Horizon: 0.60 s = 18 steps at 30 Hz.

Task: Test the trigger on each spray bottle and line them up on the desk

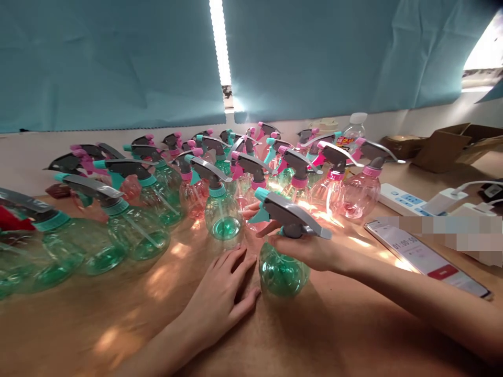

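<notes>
My right hand (302, 248) is wrapped round the neck of a green spray bottle (283, 275), just under its grey and teal trigger head (291, 209). This bottle stands on the wooden table and looks upright. To its left my left hand (226, 288) lies on the tabletop, fingers stretched out and holding nothing. A second green spray bottle (223, 217) stands just beyond the left fingertips. Behind my right hand are pink spray bottles, among them one (361, 191) at the right end of the group.
Several more green spray bottles (141, 235) crowd the left side. At the right lie a phone (428, 259) showing a timer and a white power strip (404, 199) with plugs. Behind them are an open cardboard box (444, 149) and a clear plastic bottle (353, 131).
</notes>
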Each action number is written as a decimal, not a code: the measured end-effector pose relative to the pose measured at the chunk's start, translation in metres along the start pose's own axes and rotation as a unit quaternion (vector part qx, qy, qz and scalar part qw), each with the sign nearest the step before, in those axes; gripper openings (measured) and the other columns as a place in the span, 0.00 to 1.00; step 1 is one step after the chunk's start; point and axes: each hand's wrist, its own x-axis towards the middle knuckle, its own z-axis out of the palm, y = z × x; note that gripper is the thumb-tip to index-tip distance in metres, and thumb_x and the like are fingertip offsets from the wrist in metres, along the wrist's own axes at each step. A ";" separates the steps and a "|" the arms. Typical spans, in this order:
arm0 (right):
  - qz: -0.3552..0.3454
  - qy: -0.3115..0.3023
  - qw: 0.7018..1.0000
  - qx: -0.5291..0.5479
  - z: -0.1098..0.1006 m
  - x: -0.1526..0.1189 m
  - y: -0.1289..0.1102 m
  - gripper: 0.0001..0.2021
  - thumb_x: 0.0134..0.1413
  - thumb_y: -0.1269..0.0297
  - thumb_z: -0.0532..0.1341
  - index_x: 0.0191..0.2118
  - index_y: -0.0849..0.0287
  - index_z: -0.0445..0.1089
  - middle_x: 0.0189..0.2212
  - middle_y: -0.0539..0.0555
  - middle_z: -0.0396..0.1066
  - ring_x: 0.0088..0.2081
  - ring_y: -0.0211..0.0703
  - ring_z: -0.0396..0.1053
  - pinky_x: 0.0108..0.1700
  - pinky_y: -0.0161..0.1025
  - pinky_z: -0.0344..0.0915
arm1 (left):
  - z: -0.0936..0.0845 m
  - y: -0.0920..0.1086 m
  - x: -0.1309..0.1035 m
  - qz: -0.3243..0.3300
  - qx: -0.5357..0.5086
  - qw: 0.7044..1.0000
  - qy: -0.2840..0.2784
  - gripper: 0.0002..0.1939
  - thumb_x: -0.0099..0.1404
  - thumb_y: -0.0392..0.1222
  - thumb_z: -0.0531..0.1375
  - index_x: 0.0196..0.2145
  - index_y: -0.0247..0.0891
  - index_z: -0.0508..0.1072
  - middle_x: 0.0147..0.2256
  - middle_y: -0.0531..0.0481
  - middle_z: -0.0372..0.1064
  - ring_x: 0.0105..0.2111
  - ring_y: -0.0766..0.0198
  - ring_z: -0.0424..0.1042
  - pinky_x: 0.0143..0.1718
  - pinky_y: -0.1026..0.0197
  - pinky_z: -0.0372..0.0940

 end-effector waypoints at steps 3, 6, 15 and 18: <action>-0.009 0.014 1.000 -0.012 0.001 -0.001 0.006 0.14 0.44 0.72 0.56 0.38 0.53 0.72 0.33 0.52 0.75 0.31 0.42 0.73 0.33 0.41 0.71 | 0.000 -0.001 0.000 0.004 -0.016 1.000 0.007 0.22 0.68 0.43 0.57 0.58 0.40 0.63 0.59 0.40 0.61 0.59 0.46 0.59 0.57 0.43 0.59; 0.000 0.012 1.000 -0.006 0.000 -0.001 0.010 0.18 0.44 0.72 0.57 0.43 0.53 0.72 0.33 0.52 0.75 0.33 0.44 0.74 0.36 0.43 0.72 | -0.001 0.001 0.000 0.004 -0.046 0.999 0.012 0.28 0.66 0.44 0.59 0.61 0.41 0.58 0.59 0.41 0.60 0.59 0.46 0.60 0.58 0.44 0.59; -0.009 0.010 1.000 0.010 0.009 0.001 0.001 0.10 0.46 0.71 0.58 0.35 0.52 0.71 0.33 0.52 0.75 0.39 0.48 0.74 0.42 0.46 0.73 | 0.005 0.019 -0.005 -0.010 -0.139 0.988 0.072 0.40 0.64 0.46 0.62 0.66 0.45 0.45 0.61 0.39 0.56 0.59 0.44 0.59 0.58 0.41 0.59; -0.017 -0.007 0.999 0.033 0.024 0.002 0.002 0.17 0.47 0.74 0.57 0.44 0.53 0.69 0.44 0.54 0.75 0.40 0.45 0.75 0.42 0.45 0.73 | 0.005 0.023 -0.007 -0.016 -0.155 0.981 0.117 0.41 0.64 0.50 0.62 0.66 0.45 0.43 0.60 0.39 0.57 0.59 0.43 0.60 0.57 0.39 0.59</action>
